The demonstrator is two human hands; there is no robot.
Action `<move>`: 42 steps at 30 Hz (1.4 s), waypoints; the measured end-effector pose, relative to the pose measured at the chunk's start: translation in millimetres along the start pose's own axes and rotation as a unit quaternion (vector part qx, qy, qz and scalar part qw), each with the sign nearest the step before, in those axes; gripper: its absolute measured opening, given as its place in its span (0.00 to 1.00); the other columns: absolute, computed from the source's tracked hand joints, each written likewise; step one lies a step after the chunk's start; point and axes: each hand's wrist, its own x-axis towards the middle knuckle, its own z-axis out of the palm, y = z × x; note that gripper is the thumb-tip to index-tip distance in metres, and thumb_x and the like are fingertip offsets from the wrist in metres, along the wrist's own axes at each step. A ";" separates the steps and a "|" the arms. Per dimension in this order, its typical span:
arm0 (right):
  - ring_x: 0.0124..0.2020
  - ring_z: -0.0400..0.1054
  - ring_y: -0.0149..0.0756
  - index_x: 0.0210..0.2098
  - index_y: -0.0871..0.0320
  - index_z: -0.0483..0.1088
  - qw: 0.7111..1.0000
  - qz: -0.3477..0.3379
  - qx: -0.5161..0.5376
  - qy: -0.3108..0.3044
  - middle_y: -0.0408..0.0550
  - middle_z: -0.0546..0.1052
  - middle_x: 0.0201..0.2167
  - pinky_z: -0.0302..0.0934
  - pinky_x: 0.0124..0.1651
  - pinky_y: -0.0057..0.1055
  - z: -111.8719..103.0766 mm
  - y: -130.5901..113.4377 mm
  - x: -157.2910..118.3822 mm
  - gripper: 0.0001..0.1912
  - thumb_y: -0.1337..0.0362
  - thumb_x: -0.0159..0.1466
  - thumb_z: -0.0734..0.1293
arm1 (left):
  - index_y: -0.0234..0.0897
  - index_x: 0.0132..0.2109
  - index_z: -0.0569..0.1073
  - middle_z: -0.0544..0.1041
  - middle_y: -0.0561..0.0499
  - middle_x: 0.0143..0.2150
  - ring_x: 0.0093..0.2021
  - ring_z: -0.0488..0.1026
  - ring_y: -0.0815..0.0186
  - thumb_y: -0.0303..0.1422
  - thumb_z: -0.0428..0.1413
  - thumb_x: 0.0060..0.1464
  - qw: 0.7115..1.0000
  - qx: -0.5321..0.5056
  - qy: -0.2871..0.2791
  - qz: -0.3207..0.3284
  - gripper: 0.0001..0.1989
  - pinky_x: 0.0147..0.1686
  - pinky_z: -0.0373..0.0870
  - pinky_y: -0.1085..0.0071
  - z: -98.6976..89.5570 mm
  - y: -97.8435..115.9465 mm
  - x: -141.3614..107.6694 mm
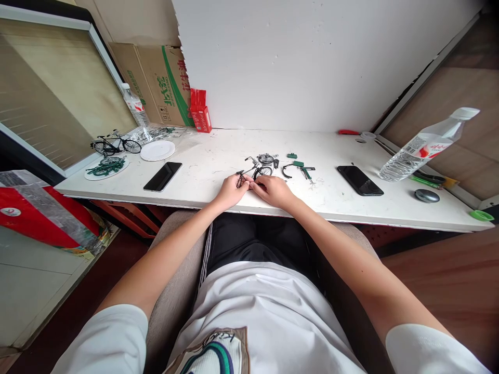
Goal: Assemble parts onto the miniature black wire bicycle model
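Observation:
Close to the table's front edge, my left hand [233,191] pinches the saddle end of a small black model bicycle [257,171]. Its handlebar and a spoked wheel rise above my fingers. My right hand [275,190] is closed at the lower part of the same bicycle, its fingertips meeting those of my left hand. Fingers hide the middle of the frame. Just beyond lie loose silvery wheel parts [265,158] and a small black piece [276,163]. To the right are a green-handled tool [306,169], a black curved piece [287,170] and a small green block [292,155].
A black phone [162,176] lies left, another phone [359,179] right. At far left stand a complete model bicycle [116,143], a white plate [157,150] and green parts [106,166]. A water bottle [424,148] and mouse [427,195] are at right; a red box [200,111] is behind.

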 end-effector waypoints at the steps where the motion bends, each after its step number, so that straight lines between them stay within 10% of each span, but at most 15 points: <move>1: 0.30 0.68 0.38 0.36 0.56 0.75 1.000 -0.001 0.001 0.001 0.49 0.79 0.31 0.50 0.34 0.32 -0.1 -0.1 0.0 0.23 0.48 0.77 0.58 | 0.36 0.44 0.81 0.84 0.45 0.43 0.45 0.80 0.58 0.28 0.58 0.60 1.000 0.003 0.000 0.003 0.07 0.52 0.74 0.63 0.0 -0.1 0.0; 42: 0.36 0.67 0.43 0.51 0.55 0.70 0.993 -0.011 0.030 0.116 0.55 0.71 0.46 0.59 0.35 0.35 -1.1 2.8 -2.6 0.15 0.56 0.78 0.55 | 0.30 0.46 0.79 0.83 0.39 0.45 0.48 0.82 0.57 0.40 0.66 0.62 0.934 -0.342 0.019 -0.096 0.15 0.61 0.73 0.52 -5.4 -10.2 11.0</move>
